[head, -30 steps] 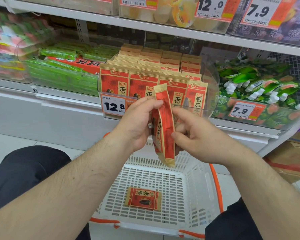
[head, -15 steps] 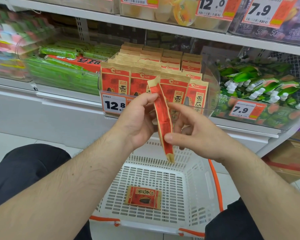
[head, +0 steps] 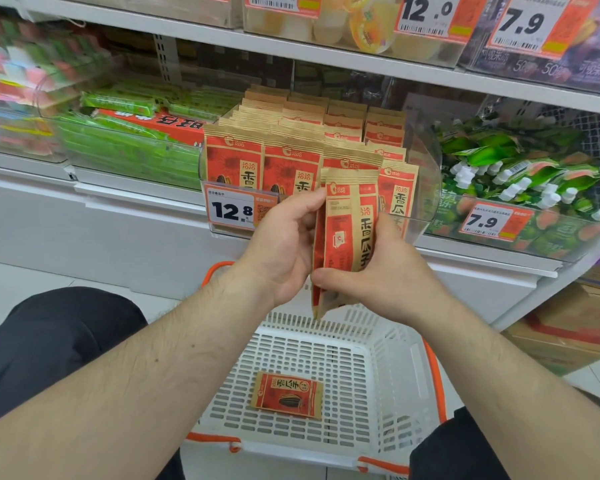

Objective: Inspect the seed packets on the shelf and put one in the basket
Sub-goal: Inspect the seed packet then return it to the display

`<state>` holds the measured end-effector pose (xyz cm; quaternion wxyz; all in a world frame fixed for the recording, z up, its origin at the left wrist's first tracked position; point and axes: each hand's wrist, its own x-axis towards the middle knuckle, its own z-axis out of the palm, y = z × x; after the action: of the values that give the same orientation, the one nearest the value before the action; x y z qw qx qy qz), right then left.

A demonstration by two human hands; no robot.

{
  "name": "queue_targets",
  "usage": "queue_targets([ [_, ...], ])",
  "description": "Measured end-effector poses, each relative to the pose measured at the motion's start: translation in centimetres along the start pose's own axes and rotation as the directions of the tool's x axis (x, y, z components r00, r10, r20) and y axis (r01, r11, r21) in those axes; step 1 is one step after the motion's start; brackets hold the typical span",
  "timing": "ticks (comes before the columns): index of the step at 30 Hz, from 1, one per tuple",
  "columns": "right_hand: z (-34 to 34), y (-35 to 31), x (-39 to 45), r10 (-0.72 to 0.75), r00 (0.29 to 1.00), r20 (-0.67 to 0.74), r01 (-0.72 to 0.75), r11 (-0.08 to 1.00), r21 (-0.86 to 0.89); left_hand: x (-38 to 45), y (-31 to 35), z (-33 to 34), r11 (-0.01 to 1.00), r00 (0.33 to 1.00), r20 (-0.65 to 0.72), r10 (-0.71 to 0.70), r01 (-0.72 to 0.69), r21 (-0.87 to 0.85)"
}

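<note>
The seed packet point(head: 347, 237) now shows a broad printed panel to the person, where half a second ago only its thin red edge faced them; it has been turned in the hands and lifted slightly. The left hand point(head: 284, 247) pinches its upper left edge between thumb and fingers, and the right hand point(head: 378, 271) grips the lower part, thumb across the front. It hangs upright above the far rim of the white basket point(head: 388, 375), just in front of the shelf bin of matching packets point(head: 291, 161). That reads as inspection still under way, not release. Another packet point(head: 286, 394) already lies flat on the basket floor, unmoved.
</note>
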<state>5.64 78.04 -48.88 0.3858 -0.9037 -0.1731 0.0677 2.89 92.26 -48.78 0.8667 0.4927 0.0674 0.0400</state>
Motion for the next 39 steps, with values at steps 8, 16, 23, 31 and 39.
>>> queue_targets([
  [8, 0.0, 0.2, 0.2, 0.032, 0.999, 0.008, -0.032, 0.999, 0.011, 0.6, -0.3, -0.7, 0.977, 0.98, -0.15, 0.129, -0.1, 0.187],
  [16, -1.1, 0.2, 1.1, 0.105, 0.984, -0.146, -0.025, 0.884, 0.467, 0.5, -0.5, -0.6, 0.979, 0.986, -0.144, 0.084, -0.054, 0.198],
  [23, -1.4, 0.6, 1.3, 0.06, 0.983, -0.174, 0.041, 0.85, 0.525, 0.3, -0.4, -0.2, 0.978, 0.985, -0.155, 0.069, -0.036, 0.204],
  [31, -1.5, 1.2, 1.3, 0.02, 0.994, 0.107, -0.061, 0.92, 0.387, 0.3, -0.1, -0.4, 0.998, 0.964, -0.265, 0.019, -0.001, 0.068],
  [39, -1.7, 1.2, 1.4, 0.018, 0.991, 0.134, -0.065, 0.934, 0.352, 0.5, -0.2, -0.6, 0.996, 0.956, -0.292, 0.002, 0.024, 0.084],
])
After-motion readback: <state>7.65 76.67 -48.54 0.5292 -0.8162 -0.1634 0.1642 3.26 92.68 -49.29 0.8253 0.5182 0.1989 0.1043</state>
